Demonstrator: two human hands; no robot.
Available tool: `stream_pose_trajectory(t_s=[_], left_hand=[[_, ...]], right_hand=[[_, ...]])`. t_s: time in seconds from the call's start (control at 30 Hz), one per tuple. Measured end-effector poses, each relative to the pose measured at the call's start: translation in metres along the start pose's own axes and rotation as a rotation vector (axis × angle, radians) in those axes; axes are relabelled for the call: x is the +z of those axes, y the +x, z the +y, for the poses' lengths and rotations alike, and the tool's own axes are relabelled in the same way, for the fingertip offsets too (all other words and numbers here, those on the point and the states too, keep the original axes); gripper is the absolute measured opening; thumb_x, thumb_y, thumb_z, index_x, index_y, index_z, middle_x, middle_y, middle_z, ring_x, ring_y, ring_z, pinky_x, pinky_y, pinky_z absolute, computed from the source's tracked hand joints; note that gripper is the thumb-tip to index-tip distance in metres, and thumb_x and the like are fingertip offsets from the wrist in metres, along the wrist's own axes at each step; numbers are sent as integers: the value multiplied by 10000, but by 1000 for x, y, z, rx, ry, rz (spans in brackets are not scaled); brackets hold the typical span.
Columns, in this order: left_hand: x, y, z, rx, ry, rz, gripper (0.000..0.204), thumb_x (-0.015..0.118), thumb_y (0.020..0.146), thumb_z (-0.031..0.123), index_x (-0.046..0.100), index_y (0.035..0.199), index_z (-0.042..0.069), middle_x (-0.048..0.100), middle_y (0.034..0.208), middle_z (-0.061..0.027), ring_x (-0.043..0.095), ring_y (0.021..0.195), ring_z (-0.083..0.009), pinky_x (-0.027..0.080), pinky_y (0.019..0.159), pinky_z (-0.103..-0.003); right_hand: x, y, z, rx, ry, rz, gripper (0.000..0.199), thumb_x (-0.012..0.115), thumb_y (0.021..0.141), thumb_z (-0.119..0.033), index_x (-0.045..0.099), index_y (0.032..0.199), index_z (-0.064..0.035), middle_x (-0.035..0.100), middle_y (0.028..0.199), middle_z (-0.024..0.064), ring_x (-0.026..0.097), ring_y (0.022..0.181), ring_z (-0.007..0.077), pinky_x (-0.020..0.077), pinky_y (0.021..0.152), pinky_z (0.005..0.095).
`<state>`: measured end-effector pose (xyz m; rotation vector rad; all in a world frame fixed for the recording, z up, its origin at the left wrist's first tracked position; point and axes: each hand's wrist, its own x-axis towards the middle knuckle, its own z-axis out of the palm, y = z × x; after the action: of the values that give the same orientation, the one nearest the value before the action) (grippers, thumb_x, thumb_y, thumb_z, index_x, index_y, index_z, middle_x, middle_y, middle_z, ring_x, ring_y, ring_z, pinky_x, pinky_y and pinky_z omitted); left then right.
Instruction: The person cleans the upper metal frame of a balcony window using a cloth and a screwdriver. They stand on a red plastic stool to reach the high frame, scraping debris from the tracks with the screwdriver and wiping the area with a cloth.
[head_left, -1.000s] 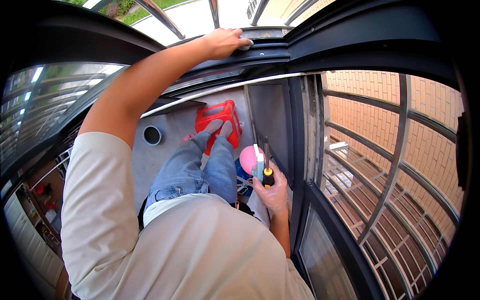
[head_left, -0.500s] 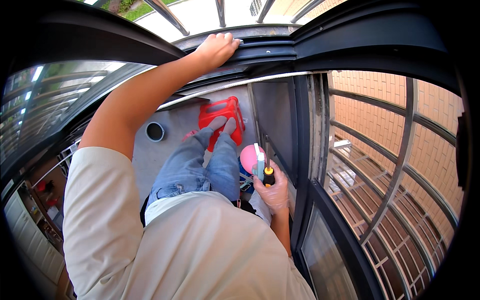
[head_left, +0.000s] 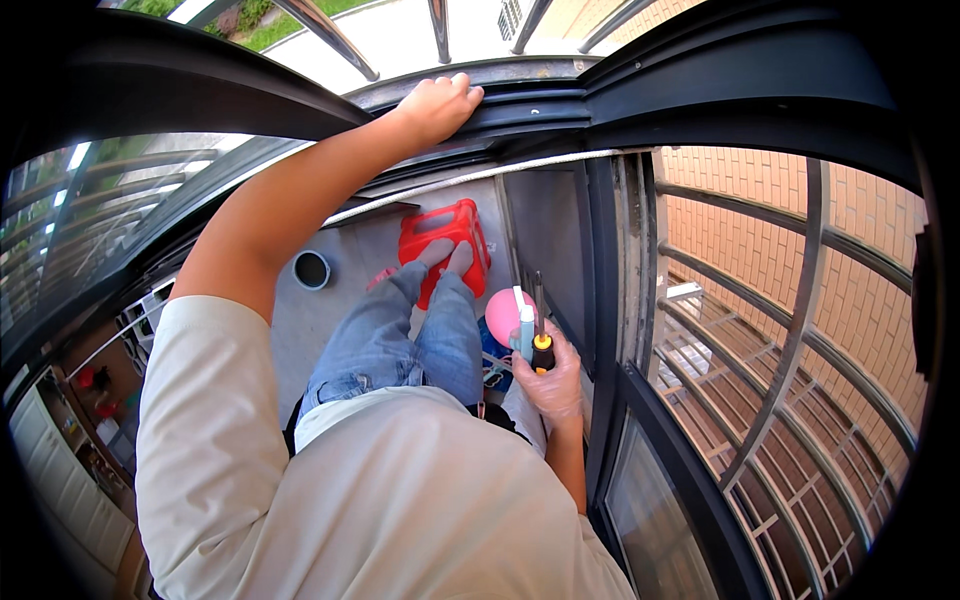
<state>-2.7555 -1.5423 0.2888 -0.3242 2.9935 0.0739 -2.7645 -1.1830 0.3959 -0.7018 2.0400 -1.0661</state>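
Observation:
My left hand (head_left: 440, 107) is bare and reaches up to the dark window frame (head_left: 535, 108). Its fingers are curled over the frame's inner rail. Lower on the right, my right hand (head_left: 553, 385) wears a clear plastic glove. It is closed around a screwdriver (head_left: 542, 352) with a black and yellow handle, its shaft pointing up. Held alongside is a slim light-blue tool (head_left: 526, 330) with a white tip; its exact kind is unclear. A pink round object (head_left: 505, 318) shows just behind these tools, partly covered by them.
I stand on a red plastic stool (head_left: 468, 222). A small bucket (head_left: 311, 270) with dark contents is on the grey floor at left. A white rope (head_left: 470, 177) crosses below the frame. Metal bars (head_left: 815, 250) run outside on the right, before a brick wall.
My left hand has shifted slightly nearer along the frame rail. The right hand keeps the same hold on both tools.

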Motion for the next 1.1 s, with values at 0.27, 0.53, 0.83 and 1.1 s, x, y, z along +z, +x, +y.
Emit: stream_pose_trajectory(t_s=[0.27,0.53,0.83,1.1], left_hand=[[14,-39,-10,-163,100,-54,248,514,801,89,530,1044,43,511,855,-117,596,743,-267,498,625,-372],[14,-52,-3,-236,34,30,358,494,808,67,518,1164,95,492,868,-135,585,737,-285,487,610,-380],[-3,-40,-5,-229,-72,-134,397,465,850,56,483,1241,119,496,886,-187,609,704,-320,503,588,-408],[10,-36,1,-291,-173,-25,167,491,812,33,535,971,9,517,882,-200,614,743,-354,517,632,-418]], right_hand=[[2,-5,10,60,64,-12,453,674,675,-20,571,1116,-37,636,834,150,642,759,236,484,722,305],[4,0,17,26,63,-56,455,680,676,-37,568,1118,-35,631,831,155,643,771,246,484,719,308],[7,8,3,22,25,-94,468,684,677,-41,563,1129,-33,629,825,147,630,753,225,480,713,295],[4,-5,1,85,21,-97,480,695,666,-34,569,1127,1,635,875,107,610,820,163,466,791,285]])
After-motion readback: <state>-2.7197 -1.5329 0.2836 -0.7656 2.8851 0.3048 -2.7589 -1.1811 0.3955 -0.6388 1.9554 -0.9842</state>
